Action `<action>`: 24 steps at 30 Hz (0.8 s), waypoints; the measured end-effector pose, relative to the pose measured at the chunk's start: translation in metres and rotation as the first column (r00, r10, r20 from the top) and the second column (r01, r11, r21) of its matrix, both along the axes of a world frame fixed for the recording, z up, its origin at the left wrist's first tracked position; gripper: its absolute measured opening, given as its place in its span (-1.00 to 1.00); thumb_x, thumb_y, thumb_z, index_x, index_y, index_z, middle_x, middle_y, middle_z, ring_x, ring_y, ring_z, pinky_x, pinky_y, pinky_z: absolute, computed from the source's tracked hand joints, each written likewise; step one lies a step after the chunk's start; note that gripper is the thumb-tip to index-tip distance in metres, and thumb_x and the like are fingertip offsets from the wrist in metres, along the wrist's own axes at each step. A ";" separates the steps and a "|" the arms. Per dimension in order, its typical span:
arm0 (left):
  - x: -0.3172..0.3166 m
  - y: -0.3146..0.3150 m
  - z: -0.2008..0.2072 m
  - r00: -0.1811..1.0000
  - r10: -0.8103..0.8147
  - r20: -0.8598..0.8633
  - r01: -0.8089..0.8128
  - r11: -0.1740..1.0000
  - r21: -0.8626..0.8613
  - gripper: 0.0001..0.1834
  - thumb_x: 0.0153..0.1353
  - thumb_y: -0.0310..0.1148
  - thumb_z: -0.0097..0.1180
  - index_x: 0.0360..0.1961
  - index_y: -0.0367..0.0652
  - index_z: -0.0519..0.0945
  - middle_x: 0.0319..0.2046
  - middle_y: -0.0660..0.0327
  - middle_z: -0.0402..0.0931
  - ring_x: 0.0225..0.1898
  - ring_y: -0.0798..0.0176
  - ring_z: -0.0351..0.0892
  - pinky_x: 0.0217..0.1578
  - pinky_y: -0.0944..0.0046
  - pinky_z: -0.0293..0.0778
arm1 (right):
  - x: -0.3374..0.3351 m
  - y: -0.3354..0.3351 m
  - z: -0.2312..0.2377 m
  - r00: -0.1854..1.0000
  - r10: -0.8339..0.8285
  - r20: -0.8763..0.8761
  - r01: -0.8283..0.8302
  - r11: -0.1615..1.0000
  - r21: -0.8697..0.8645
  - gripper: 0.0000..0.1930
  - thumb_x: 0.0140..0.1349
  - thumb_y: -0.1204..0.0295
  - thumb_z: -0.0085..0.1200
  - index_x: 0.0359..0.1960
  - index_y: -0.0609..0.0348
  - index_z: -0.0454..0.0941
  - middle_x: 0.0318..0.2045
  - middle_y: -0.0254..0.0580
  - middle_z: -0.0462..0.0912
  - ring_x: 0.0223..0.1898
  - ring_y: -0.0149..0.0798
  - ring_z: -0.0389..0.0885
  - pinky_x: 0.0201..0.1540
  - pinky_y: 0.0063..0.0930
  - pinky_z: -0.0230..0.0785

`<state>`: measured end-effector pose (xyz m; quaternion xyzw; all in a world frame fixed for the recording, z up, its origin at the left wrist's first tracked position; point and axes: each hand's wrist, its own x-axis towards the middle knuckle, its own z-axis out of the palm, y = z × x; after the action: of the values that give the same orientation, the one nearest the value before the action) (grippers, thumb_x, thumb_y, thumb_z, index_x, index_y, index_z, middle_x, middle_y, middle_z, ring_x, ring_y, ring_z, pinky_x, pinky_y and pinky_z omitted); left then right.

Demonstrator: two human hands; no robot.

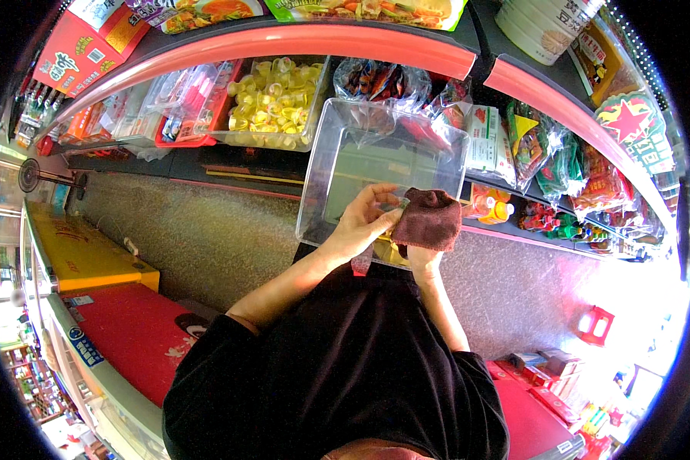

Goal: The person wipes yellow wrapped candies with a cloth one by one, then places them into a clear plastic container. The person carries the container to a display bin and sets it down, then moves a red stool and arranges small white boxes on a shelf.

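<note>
L fingers [377, 192] nr brn cloth [431, 219] in R hand [424, 259]

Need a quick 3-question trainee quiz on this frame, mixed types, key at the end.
1. Which hand's fingers are hidden under the brown cloth?
2. True or false: the orange bottles are to the right of the clear plastic bin.
3. The heaped small items left of that bin are mainly: A green, B yellow, C blue.

Key: 1. The right hand; 2. True; 3. B.
</note>
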<state>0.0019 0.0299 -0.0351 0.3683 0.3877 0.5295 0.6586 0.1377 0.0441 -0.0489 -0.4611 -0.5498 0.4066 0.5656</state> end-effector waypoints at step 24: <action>0.014 0.000 -0.008 0.877 0.345 0.335 -0.262 0.927 -0.269 -0.94 0.21 -0.43 0.08 -0.35 -0.19 0.51 -0.36 0.25 0.56 -0.33 0.44 0.52 -0.28 0.43 0.46 | -0.006 0.009 -0.010 0.773 0.066 0.631 -0.126 0.991 0.051 -0.44 -0.13 0.26 0.25 -0.03 0.09 0.38 -0.20 -0.15 0.52 -0.18 -0.15 0.52 -0.10 -0.40 0.37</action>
<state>0.0161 0.0295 -0.0432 0.1205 0.3625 0.6421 0.6646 0.1317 0.0528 -0.0589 -0.5153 -0.7473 0.2331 0.3490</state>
